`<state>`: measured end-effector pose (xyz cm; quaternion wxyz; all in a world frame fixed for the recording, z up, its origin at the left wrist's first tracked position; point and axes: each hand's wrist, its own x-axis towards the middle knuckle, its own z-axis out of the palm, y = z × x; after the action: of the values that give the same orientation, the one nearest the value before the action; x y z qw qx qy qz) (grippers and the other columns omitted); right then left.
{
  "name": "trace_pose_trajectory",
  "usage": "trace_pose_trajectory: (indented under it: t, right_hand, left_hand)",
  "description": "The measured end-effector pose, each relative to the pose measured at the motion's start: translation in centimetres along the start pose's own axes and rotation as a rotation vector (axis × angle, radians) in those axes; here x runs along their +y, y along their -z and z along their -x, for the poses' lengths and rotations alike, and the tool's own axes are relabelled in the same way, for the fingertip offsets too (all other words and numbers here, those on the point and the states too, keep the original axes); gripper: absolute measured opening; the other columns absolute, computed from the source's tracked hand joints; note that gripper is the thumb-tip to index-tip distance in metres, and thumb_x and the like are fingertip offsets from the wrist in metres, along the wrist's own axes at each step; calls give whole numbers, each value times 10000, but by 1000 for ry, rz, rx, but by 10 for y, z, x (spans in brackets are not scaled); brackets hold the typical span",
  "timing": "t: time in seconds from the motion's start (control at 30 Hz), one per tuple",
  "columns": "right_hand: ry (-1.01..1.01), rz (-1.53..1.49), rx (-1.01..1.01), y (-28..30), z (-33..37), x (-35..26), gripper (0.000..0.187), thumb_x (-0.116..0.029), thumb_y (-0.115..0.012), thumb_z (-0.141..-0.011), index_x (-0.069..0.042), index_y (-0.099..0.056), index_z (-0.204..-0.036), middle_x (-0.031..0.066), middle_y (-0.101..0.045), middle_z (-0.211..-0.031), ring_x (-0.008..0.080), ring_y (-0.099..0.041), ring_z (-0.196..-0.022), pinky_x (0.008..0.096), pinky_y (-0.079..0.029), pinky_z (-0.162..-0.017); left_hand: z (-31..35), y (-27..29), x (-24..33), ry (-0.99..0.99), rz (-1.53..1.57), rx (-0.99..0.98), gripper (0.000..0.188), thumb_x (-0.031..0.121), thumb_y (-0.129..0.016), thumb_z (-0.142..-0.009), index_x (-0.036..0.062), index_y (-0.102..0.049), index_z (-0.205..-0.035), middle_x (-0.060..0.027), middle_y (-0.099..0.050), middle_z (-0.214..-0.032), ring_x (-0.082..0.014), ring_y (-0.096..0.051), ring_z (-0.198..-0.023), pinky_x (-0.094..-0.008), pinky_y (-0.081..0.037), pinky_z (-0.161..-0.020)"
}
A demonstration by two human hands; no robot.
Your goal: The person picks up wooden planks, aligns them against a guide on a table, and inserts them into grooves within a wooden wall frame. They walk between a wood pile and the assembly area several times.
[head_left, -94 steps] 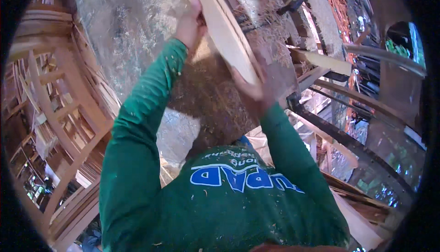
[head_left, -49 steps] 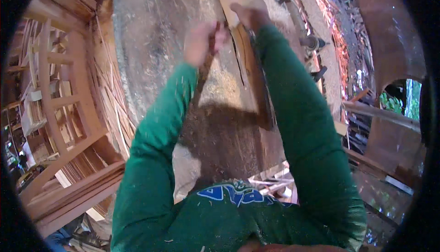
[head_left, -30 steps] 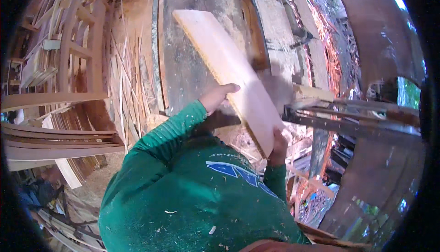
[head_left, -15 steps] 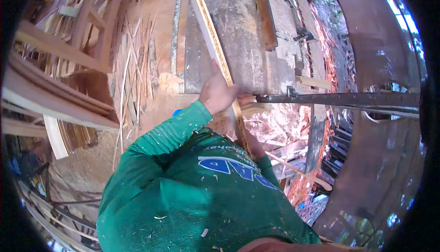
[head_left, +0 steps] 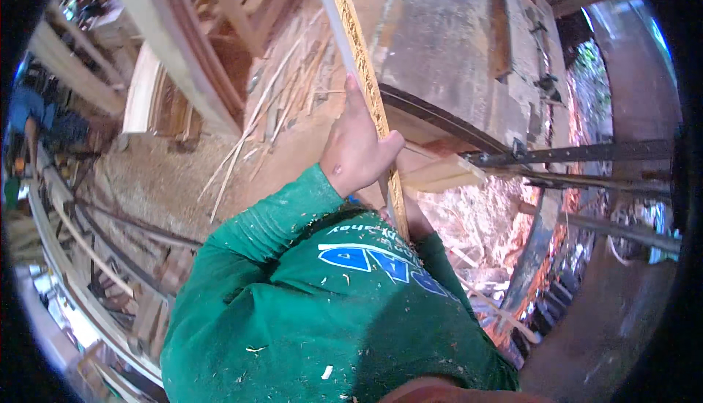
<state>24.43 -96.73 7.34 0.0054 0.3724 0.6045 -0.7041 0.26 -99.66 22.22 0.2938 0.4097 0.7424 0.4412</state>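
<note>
I hold a long pale wooden board (head_left: 359,51) on edge, so only its thin rough side shows, running from the top of the view down to my chest. My left hand (head_left: 355,146) grips it from the left at about mid-length, thumb across the edge. My right hand (head_left: 415,216) is mostly hidden behind the board's lower end and my green sleeve; it appears to hold the board from the right. My green sweatshirt is flecked with wood chips.
A large grey machine table (head_left: 454,58) with a dark curved rim stands ahead on the right. Sawdust and thin offcut strips (head_left: 256,124) cover the floor at left. Wooden frames (head_left: 183,58) lean at upper left. Metal bars (head_left: 586,155) cross the right side.
The board has turned from flat, showing its broad face, to on edge. My view has swung left toward the sawdust floor, and my left hand has kept its grip on the board.
</note>
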Motion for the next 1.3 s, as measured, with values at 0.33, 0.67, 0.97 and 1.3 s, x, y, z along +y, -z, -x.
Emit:
trace_pose_trajectory:
  t: [0.33, 0.67, 0.97, 1.3]
  right_hand:
    - [-174, 693, -200, -51, -52, -13, 589, -476, -360, -1102, 33, -651, -1158, 227, -711, -1060, 286, -678, -937, 408, -517, -828]
    - [-329, 365, -399, -144, -173, -32, 611, -519, -400, -1101, -4, -659, -1304, 85, -719, -1152, 194, -629, -1000, 368, -506, -926]
    - [-209, 911, -501, -352, -303, -112, 795, -640, -354, -1061, 73, -694, -1150, 318, -708, -1085, 385, -686, -1053, 479, -491, -955]
    - [158, 910, 183, -544, -431, -225, 651, -551, -629, -956, 97, -684, -942, 301, -698, -799, 463, -706, -775, 539, -536, -714]
  left_hand:
    - [79, 86, -67, 198, 128, 375, 930, 184, -760, -777, -94, -248, -1503, -386, -577, -1252, -494, -630, -1152, -482, -521, -989]
    - [113, 196, -223, 471, 333, 599, 204, 136, -715, -764, -38, -693, -867, -97, -674, -728, -195, -672, -668, -349, -555, -615]
    - [88, 376, -401, 784, 858, 598, 261, 133, -686, -808, -48, -671, -996, -110, -680, -819, -225, -696, -713, -362, -584, -620]
    - [88, 484, -484, 513, 1651, 447, 509, 184, -595, -911, -38, -533, -1365, -181, -693, -1200, -325, -704, -1063, -477, -548, -1014]
